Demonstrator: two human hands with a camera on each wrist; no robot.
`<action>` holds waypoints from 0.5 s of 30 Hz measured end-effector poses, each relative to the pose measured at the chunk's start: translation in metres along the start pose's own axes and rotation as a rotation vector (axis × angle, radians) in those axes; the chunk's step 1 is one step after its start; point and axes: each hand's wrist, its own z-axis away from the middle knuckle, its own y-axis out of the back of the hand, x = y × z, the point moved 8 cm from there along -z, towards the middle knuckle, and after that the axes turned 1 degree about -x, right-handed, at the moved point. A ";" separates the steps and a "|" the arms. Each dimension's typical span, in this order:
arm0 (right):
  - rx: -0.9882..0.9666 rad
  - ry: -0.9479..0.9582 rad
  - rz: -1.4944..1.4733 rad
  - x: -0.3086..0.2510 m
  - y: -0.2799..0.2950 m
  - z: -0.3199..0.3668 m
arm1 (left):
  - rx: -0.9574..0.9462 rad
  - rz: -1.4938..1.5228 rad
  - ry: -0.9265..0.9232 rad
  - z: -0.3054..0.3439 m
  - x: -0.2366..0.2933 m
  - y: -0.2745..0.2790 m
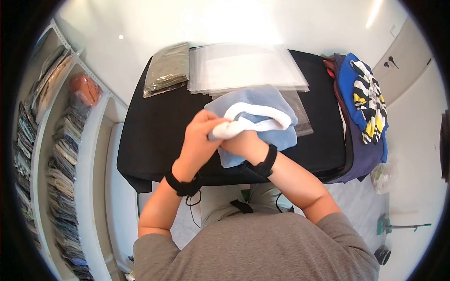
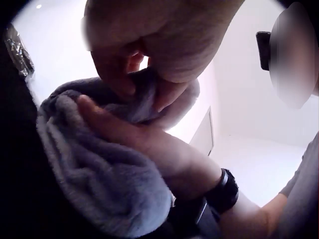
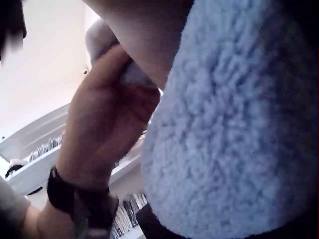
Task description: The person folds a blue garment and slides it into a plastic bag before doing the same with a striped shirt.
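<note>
A fluffy light-blue fabric item with a white fleece edge is held above the black table. The left hand pinches a rolled end of the white edge between thumb and fingers; in the left wrist view that hand grips the cloth from above. The right hand is partly under the white edge, its fingers mostly covered by fabric. In the right wrist view the fleece fills the right side, with the left hand beside it.
Clear plastic bags lie at the back of the black table, beside a packed olive garment. Folded clothes hang over the right edge. Shelves of bagged garments stand at the left.
</note>
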 end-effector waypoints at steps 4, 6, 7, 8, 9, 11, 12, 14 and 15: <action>0.075 0.030 -0.182 0.002 0.024 0.027 | -0.111 0.028 -0.036 0.026 -0.003 -0.014; 0.278 0.064 -0.255 0.004 0.035 0.063 | -0.184 0.042 -0.061 0.031 0.003 -0.017; 0.317 -0.010 -0.353 0.009 0.046 0.077 | -0.222 0.036 -0.049 0.032 0.007 -0.019; 0.355 -0.087 -0.450 0.016 0.053 0.089 | -0.262 0.030 -0.038 0.034 0.009 -0.023; 0.483 -0.205 -0.761 0.032 0.054 0.103 | -0.267 0.009 -0.046 0.035 0.008 -0.025; 0.718 -0.413 -1.166 0.072 0.051 0.130 | -0.294 -0.021 -0.081 0.036 0.003 -0.029; 0.813 -0.490 -1.391 0.078 0.057 0.135 | -0.310 -0.058 -0.122 0.036 0.003 -0.031; 0.851 -0.632 -1.619 0.097 0.056 0.142 | -0.316 -0.052 -0.165 0.033 0.016 -0.032; 0.801 -0.689 -1.649 0.105 0.053 0.143 | -0.284 -0.028 -0.188 0.031 0.023 -0.031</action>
